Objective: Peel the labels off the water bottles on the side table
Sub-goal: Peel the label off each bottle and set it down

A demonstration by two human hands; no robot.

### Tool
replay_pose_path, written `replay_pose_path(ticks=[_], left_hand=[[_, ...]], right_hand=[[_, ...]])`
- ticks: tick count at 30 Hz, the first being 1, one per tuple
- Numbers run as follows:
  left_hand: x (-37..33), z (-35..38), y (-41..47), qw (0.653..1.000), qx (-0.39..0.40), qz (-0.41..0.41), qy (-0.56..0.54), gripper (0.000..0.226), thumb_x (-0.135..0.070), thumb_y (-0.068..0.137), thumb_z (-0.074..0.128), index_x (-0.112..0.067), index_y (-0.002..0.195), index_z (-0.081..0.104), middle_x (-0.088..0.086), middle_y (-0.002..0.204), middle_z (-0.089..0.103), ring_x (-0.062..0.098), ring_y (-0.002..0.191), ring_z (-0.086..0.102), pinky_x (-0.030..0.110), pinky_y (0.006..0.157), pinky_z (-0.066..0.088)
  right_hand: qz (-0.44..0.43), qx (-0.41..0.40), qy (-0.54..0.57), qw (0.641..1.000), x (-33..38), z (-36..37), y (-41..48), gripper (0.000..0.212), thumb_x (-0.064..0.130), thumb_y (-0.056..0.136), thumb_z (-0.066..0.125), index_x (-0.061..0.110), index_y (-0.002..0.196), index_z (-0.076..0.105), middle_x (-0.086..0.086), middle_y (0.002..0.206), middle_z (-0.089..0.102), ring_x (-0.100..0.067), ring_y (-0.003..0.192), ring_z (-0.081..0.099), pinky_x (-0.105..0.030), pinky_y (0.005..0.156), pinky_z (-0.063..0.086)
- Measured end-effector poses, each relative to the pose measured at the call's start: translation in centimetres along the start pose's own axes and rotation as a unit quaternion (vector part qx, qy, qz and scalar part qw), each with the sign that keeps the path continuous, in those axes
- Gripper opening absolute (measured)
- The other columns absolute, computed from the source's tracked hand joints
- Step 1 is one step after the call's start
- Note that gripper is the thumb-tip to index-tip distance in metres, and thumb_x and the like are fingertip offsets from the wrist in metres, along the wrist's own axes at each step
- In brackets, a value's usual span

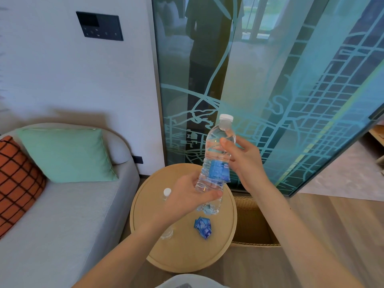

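I hold a clear water bottle (pixel 214 150) with a white cap above the round wooden side table (pixel 187 258). My left hand (pixel 187 198) grips its lower part, thumb across the front. My right hand (pixel 243 159) is around the bottle's upper body, thumb on the near side. The blue label (pixel 218 169) is still on the bottle, its lower right edge loose. A second clear bottle (pixel 167 193) stands on the table, mostly hidden behind my left hand and arm. A crumpled blue label (pixel 203 227) lies on the tabletop.
A grey sofa (pixel 68 215) with a mint cushion (pixel 66 154) and an orange checked cushion (pixel 16 181) lies to the left. A patterned glass panel (pixel 291 90) stands behind the table. A woven basket (pixel 251 221) sits right of the table.
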State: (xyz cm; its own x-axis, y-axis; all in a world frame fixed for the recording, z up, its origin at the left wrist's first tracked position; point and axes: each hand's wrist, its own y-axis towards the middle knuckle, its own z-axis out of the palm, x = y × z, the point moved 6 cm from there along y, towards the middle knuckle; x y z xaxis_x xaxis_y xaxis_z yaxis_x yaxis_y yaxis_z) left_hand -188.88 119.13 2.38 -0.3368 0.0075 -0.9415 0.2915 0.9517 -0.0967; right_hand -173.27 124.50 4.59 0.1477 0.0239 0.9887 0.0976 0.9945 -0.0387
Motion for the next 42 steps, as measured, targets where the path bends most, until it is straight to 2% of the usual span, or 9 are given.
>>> replay_pose_path(ticks=[7, 14, 17, 20, 23, 26, 28, 31, 42], left_hand=[[0.2, -0.3, -0.3, 1.0, -0.008, -0.004, -0.025, 0.036, -0.025, 0.084, 0.08, -0.022, 0.118, 0.069, -0.009, 0.105, 0.075, -0.009, 0.088, 0.067, 0.001, 0.065, 0.045], [0.4, -0.7, -0.3, 0.998, -0.012, -0.014, -0.061, 0.032, -0.022, 0.084, 0.078, -0.018, 0.116, 0.071, -0.003, 0.104, 0.077, 0.004, 0.089, 0.071, 0.009, 0.071, 0.052], [0.4, -1.1, -0.2, 0.998, -0.021, -0.011, -0.055, 0.032, -0.019, 0.084, 0.079, -0.017, 0.114, 0.072, -0.003, 0.102, 0.077, -0.002, 0.084, 0.07, 0.005, 0.065, 0.048], [0.7, -1.4, -0.2, 0.998, -0.026, -0.017, -0.062, 0.03, -0.017, 0.084, 0.079, -0.019, 0.113, 0.073, -0.009, 0.097, 0.077, -0.008, 0.079, 0.069, 0.002, 0.061, 0.046], [1.2, -1.7, -0.1, 0.997, -0.032, -0.027, -0.065, 0.029, -0.021, 0.084, 0.079, -0.026, 0.111, 0.073, -0.015, 0.095, 0.077, -0.007, 0.082, 0.069, 0.002, 0.061, 0.045], [1.6, -1.8, -0.1, 0.996, -0.041, -0.036, -0.073, 0.028, -0.019, 0.083, 0.079, -0.023, 0.11, 0.074, -0.011, 0.096, 0.078, -0.006, 0.08, 0.069, 0.001, 0.06, 0.044], [1.8, -1.9, -0.1, 0.995, -0.042, -0.038, -0.084, 0.027, -0.017, 0.084, 0.079, -0.021, 0.11, 0.074, -0.008, 0.096, 0.078, -0.005, 0.08, 0.07, 0.002, 0.061, 0.045], [2.1, -1.9, -0.2, 0.994, -0.041, -0.039, -0.093, 0.025, -0.017, 0.085, 0.078, -0.022, 0.109, 0.074, -0.008, 0.097, 0.078, -0.002, 0.082, 0.071, 0.003, 0.062, 0.046], [3.6, -1.8, -0.1, 0.987, -0.053, -0.086, -0.121, 0.023, -0.019, 0.085, 0.076, -0.018, 0.108, 0.076, -0.001, 0.085, 0.079, -0.002, 0.072, 0.071, 0.003, 0.054, 0.044]], right_hand=[[0.008, 0.019, -0.027, 0.999, 0.1, 0.3, 0.0, 0.05, 0.039, 0.079, 0.076, 0.016, 0.121, 0.063, -0.006, 0.104, 0.077, -0.021, 0.094, 0.075, -0.039, 0.079, 0.061], [0.044, 0.083, -0.044, 0.995, -1.4, 0.3, -0.2, 0.036, 0.03, 0.093, 0.065, 0.018, 0.127, 0.06, -0.009, 0.108, 0.073, -0.028, 0.097, 0.071, -0.046, 0.088, 0.057], [0.03, 0.082, -0.1, 0.991, -1.9, 0.0, -0.5, 0.024, 0.038, 0.087, 0.068, 0.031, 0.109, 0.065, 0.002, 0.083, 0.073, -0.02, 0.079, 0.067, -0.036, 0.081, 0.056], [-0.001, 0.06, -0.162, 0.985, -1.8, -0.7, -0.7, 0.006, 0.034, 0.091, 0.067, 0.031, 0.095, 0.069, 0.01, 0.082, 0.075, -0.007, 0.081, 0.072, -0.022, 0.074, 0.057], [-0.03, 0.045, -0.189, 0.98, -1.3, -1.0, -0.9, 0.018, 0.03, 0.092, 0.067, 0.017, 0.08, 0.072, 0.014, 0.063, 0.067, 0.004, 0.06, 0.061, -0.008, 0.06, 0.047], [-0.051, 0.048, -0.19, 0.979, -0.9, -1.2, -1.3, 0.017, 0.022, 0.088, 0.072, 0.008, 0.08, 0.073, 0.01, 0.063, 0.066, 0.002, 0.06, 0.059, -0.007, 0.06, 0.046], [-0.065, 0.063, -0.196, 0.976, -0.7, -1.0, -1.4, 0.006, 0.014, 0.086, 0.075, 0.013, 0.08, 0.075, 0.011, 0.067, 0.07, 0.002, 0.064, 0.062, -0.009, 0.064, 0.049], [-0.095, 0.073, -0.211, 0.97, -0.5, -0.7, -1.6, 0.018, 0.005, 0.083, 0.076, 0.023, 0.078, 0.074, 0.014, 0.071, 0.072, 0.002, 0.068, 0.065, -0.011, 0.066, 0.051], [-0.134, 0.08, -0.249, 0.956, -0.4, 0.2, -2.3, 0.011, 0.002, 0.084, 0.074, 0.013, 0.085, 0.078, 0.01, 0.076, 0.073, 0.001, 0.071, 0.064, -0.012, 0.069, 0.05]])
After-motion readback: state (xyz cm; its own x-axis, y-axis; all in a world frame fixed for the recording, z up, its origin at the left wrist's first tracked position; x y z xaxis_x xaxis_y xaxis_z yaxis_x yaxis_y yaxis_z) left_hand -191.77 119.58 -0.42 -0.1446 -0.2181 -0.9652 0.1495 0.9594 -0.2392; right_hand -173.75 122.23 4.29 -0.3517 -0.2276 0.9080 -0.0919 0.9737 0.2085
